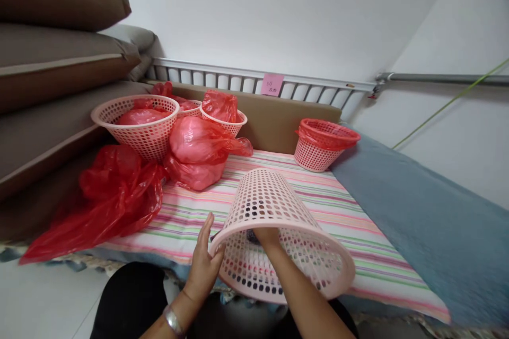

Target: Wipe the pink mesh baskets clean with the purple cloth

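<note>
A pale pink perforated plastic basket [274, 196] lies tipped on its side, its wide mouth facing me. My left hand [203, 267] is at the left of its rim, the thumb against the rim and the fingers stretched up along the outside. Reaching into the mouth, my right hand [267, 235] is mostly hidden by the upper rim and the basket wall. A dark, patterned cloth-like piece [253, 236] shows at its fingers, and dark patches show through the holes above. The fingers of that hand are largely out of sight.
A red plastic bag [123, 196] and a filled red bag [199, 150] lie left on the striped sheet [342, 201]. Behind are pink baskets [147, 137] with red bags. Another red-lined basket [316, 153] stands right. Stacked cushions [47, 58] rise at left; a railing [238, 81] runs behind.
</note>
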### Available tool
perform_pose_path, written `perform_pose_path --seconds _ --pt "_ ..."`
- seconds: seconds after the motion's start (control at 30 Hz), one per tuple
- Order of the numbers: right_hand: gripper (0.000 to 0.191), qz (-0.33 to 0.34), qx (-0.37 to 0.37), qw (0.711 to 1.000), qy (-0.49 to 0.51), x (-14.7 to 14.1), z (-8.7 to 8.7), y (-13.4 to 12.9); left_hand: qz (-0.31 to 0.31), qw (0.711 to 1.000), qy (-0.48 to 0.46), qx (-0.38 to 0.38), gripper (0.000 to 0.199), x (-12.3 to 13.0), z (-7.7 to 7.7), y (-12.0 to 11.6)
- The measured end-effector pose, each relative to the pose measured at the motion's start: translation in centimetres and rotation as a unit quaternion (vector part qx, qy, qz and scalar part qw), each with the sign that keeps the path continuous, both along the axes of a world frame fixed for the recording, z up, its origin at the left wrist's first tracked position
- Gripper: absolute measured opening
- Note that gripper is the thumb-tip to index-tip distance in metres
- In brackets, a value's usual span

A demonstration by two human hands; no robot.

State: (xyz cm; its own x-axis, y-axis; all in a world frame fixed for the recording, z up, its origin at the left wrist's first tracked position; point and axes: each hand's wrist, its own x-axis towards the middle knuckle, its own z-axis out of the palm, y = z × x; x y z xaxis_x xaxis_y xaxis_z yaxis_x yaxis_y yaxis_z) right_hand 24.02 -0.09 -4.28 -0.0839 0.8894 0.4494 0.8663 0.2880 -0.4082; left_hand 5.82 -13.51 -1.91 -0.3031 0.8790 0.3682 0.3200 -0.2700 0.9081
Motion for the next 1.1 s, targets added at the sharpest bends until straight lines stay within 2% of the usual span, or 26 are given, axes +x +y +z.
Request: perform_pose_path --seconds 0.17,0.33,0.47,0.6,0.87,1.0,1.1 --pt "0.039 0.003 0.017 1.000 0.007 0.4 -0.9 0.3 -0.072 0.993 -0.061 -0.072 0.042 0.3 0.0 0.1" --pt "0.037 0.005 -0.003 1.000 0.017 0.3 -0.5 0.2 -0.052 0.981 -0.114 -0.149 0.041 0.2 -0.4 0.1" --pt "0.038 0.007 0.002 1.000 0.021 0.2 -0.2 0.0 -0.064 0.977 -0.132 -0.152 0.040 0.1 -0.8 0.2" --pt "0.039 0.008 0.007 1.000 0.019 0.2 -0.2 0.0 -0.059 0.979 -0.124 -0.153 0.037 0.2 -0.8 0.2" --pt "0.037 0.005 0.017 0.999 0.028 0.2 0.0 -0.2 -0.009 0.978 -0.059 -0.201 0.034 0.0 -0.2 0.0" --pt "0.036 0.016 0.041 0.998 0.052 0.2 0.1 -0.3 -0.005 0.974 -0.008 -0.225 0.036 -0.1 -0.1 0.0" --pt "0.037 0.028 0.049 0.997 0.058 0.2 0.2 -0.3 -0.008 0.972 -0.009 -0.236 0.035 -0.2 0.0 0.0"
